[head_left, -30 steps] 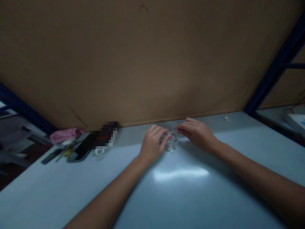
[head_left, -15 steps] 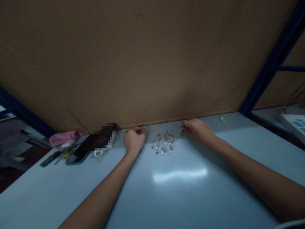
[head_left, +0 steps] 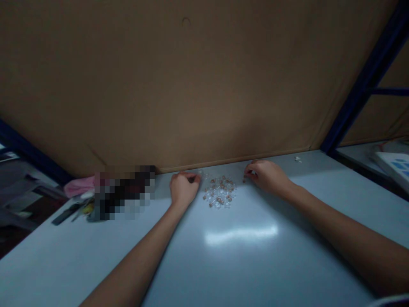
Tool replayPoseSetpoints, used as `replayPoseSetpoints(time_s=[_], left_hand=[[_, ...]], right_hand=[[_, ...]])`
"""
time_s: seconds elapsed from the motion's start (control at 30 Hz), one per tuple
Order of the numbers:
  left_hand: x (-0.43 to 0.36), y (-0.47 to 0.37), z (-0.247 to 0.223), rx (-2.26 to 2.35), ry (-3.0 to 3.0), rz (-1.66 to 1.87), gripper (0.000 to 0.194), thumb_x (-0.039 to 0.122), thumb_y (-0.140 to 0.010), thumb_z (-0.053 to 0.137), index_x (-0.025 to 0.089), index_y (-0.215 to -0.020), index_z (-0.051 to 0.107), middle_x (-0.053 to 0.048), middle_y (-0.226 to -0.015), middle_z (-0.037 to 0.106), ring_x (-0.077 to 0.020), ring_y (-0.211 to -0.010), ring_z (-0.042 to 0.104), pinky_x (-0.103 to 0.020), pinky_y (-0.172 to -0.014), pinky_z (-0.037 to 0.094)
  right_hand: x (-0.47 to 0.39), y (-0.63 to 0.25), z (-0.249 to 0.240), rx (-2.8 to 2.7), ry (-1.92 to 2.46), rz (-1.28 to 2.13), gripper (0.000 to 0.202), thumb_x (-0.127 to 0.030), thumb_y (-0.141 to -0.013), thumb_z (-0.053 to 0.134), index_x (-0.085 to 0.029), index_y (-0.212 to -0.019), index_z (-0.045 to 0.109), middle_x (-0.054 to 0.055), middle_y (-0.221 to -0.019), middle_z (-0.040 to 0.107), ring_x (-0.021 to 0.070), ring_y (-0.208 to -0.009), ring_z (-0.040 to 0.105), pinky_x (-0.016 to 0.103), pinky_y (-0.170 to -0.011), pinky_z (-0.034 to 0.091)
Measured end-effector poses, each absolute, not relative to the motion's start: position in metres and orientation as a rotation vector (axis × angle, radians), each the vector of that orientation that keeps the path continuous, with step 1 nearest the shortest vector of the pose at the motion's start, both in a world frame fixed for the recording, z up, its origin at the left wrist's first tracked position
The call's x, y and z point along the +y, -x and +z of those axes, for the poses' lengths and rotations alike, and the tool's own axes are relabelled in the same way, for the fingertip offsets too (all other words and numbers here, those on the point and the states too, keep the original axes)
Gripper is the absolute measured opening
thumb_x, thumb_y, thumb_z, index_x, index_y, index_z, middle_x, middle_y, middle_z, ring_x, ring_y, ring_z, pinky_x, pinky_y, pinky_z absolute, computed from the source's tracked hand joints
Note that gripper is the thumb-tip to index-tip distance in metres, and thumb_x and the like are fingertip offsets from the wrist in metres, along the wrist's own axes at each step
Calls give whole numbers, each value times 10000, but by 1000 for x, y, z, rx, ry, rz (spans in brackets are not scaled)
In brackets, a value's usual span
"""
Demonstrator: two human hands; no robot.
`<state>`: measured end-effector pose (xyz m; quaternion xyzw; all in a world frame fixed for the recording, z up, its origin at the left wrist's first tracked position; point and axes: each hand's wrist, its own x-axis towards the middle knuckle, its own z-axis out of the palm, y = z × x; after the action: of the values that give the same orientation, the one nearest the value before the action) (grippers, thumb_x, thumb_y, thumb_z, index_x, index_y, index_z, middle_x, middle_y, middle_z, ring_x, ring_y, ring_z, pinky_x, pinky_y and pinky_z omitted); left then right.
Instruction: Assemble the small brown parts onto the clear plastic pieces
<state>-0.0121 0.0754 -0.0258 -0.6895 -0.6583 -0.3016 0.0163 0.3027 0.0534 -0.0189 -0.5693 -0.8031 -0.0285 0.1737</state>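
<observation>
A loose cluster of tiny clear glass bottles with brown cork stoppers (head_left: 220, 192) lies on the grey-white table (head_left: 243, 273) between my hands. My left hand (head_left: 184, 187) rests at the cluster's left, thumb and fingers pinched together beside a few clear pieces (head_left: 201, 172) at its back edge. What that pinch holds is too small to make out. To the right of the cluster, my right hand (head_left: 268, 175) is curled, with its fingertips pinched at a small brown cork (head_left: 244, 180) close to the tabletop.
A brown board (head_left: 204, 94) rises along the table's back edge, between blue metal posts (head_left: 364, 81). A pink cloth (head_left: 79, 186), a dark flat tool (head_left: 66, 214) and blurred-out items lie at left. A small white scrap (head_left: 298, 159) sits at back right.
My left hand has shifted slightly right, closer to the clear pieces. My right hand has barely moved and stays at the brown cork. The bottle cluster looks the same.
</observation>
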Motion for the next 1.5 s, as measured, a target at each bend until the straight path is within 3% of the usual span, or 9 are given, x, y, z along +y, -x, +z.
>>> replayPoseSetpoints(time_s=[0.27,0.47,0.7,1.07,1.33,1.5], left_hand=[[76,11,-29,-2014,2175,-936,330,486,-965,648,241,-972,869,-103,-1005,827,-313,-1019,725,-407,-972,520],[74,7,-27,-1982,2123,-1084,250,383,-960,646,225,-960,840,-76,-970,816,-267,-913,713,-364,-883,518],[62,-4,-19,-1631,2139,-1344,186,290,-972,621,217,-874,761,-55,-892,772,-258,-934,686,-385,-936,506],[57,-11,-18,-1499,2231,-1326,152,241,-979,615,222,-868,718,-37,-901,762,-249,-950,667,-397,-947,494],[52,-17,-20,-1372,2369,-1295,142,257,-991,621,224,-898,724,-46,-895,749,-253,-944,663,-399,-914,498],[50,-18,-19,-1353,2393,-1278,158,257,-999,604,225,-913,732,-50,-896,748,-253,-937,659,-399,-902,499]], right_hand=[[48,-302,-15,-2291,1609,-68,194,-186,-942,634,-252,-995,808,49,-1022,809,220,-933,726,278,-736,423],[45,-299,-13,-2317,1621,-42,168,-237,-960,649,-254,-997,812,59,-1008,810,230,-940,734,285,-739,429],[40,-295,-12,-2326,1538,-68,211,-295,-1015,604,-222,-1047,800,93,-1033,780,238,-936,723,307,-779,465],[45,-298,-20,-2399,1418,-63,178,-205,-973,632,-189,-1026,801,116,-1050,722,242,-952,686,315,-811,495],[31,-283,-16,-2388,1124,-2,304,-268,-995,629,-191,-1264,748,145,-1181,676,274,-1131,624,378,-990,513],[27,-278,-16,-2428,1072,49,294,-265,-988,627,-201,-1243,759,143,-1147,674,277,-1120,613,392,-987,516]])
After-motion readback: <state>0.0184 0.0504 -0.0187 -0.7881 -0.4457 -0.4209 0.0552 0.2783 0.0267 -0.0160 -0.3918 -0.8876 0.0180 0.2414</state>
